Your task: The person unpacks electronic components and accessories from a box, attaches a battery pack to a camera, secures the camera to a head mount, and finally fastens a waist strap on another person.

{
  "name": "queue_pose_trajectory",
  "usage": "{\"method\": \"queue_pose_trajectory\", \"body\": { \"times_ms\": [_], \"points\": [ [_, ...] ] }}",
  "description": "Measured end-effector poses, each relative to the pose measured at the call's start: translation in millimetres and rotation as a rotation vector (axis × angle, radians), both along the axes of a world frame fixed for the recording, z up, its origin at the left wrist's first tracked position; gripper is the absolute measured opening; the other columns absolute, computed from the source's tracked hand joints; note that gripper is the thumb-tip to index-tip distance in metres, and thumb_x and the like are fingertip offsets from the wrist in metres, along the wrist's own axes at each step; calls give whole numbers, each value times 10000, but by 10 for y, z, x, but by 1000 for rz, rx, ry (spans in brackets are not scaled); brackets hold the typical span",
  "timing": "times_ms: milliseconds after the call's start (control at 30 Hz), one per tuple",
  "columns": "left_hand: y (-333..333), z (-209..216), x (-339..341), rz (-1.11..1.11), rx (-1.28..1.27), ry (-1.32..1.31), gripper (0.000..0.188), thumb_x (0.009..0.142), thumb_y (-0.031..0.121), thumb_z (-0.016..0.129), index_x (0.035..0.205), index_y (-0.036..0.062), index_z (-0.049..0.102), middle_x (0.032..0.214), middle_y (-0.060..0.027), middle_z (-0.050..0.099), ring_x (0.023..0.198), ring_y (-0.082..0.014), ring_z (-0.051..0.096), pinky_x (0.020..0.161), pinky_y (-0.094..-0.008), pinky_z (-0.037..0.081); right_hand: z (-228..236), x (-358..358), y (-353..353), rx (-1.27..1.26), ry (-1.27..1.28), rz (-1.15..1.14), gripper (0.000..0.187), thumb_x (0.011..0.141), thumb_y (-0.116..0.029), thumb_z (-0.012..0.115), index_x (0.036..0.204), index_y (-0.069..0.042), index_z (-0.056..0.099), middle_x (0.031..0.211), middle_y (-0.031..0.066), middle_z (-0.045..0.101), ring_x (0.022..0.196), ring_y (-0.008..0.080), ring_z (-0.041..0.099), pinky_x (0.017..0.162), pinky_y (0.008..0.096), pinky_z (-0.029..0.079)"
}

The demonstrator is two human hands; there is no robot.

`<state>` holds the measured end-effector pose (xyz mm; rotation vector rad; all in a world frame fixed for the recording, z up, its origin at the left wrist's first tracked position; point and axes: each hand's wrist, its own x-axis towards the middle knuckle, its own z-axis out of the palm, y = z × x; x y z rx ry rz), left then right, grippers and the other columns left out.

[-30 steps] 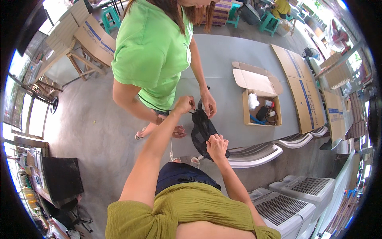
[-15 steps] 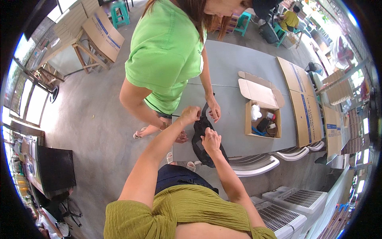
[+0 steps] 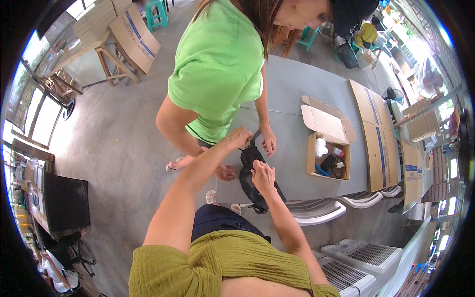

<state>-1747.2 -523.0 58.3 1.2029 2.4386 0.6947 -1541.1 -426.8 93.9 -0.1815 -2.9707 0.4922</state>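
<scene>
A black fabric bag (image 3: pixel 249 179) with a strap lies along the near left edge of the grey table (image 3: pixel 289 99), its lower end hanging over that edge. My left hand (image 3: pixel 239 137) is closed in a pinch at the bag's far end, near its strap; the fingertips partly hide what they grip. Over the middle of the bag, my right hand (image 3: pixel 263 174) has its fingers curled and pinched against the fabric. A person in a green shirt (image 3: pixel 217 64) stands across from me, one hand (image 3: pixel 268 141) beside the strap and the other (image 3: pixel 226 172) left of the bag.
Right of the bag stands an open cardboard box (image 3: pixel 328 158) holding small items, including a white bundle and a black piece. Flat cardboard sheets (image 3: pixel 376 133) line the table's right side. White slatted chairs (image 3: pixel 316 212) sit at the near edge. White plastic crates (image 3: pixel 366 255) are at lower right.
My left hand has risen slightly away from the bag's far end. The bag's top looks smoother and more closed. The other person's lower hand has opened a little; the view has shifted slightly.
</scene>
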Motion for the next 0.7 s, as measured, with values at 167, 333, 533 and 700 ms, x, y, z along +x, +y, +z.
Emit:
{"method": "queue_pose_trajectory", "body": {
  "times_ms": [167, 333, 533, 700],
  "points": [
    [-197, 175, -156, 118, 63, 52, 115, 740, 85, 695, 836, 45, 644, 772, -146, 687, 775, -315, 688, 686, -413, 541, 101, -307, -41, -9, 10, 59, 197, 782, -127, 686, 848, -90, 503, 826, 50, 614, 850, 273, 617, 700, 459, 405],
    [-235, 155, -128, 188, -16, 305, 146, 758, 82, 657, 893, 35, 635, 849, -182, 673, 856, -366, 668, 741, -445, 537, 125, -524, -75, 13, -86, 130, 244, 773, -172, 712, 841, -88, 493, 840, 55, 628, 861, 295, 626, 694, 459, 400],
    [-392, 222, -27, 161, 99, 162, 326, 786, 32, 612, 1110, 55, 597, 1095, -206, 619, 1032, -381, 602, 885, -449, 492, 194, -325, 114, -427, 138, 81, 314, 763, -184, 754, 1030, -105, 609, 801, 41, 615, 791, 216, 617, 687, 402, 464],
    [-432, 531, 854, 285, 503, 248, 600, 807, 3, 571, 1379, 41, 391, 1238, -226, 499, 1150, -401, 490, 981, -469, 420, 895, -158, 264, -385, -91, 48, 601, 773, -202, 732, 1333, -184, 516, 796, 105, 621, 772, 283, 613, 698, 413, 496]
  ]
}}
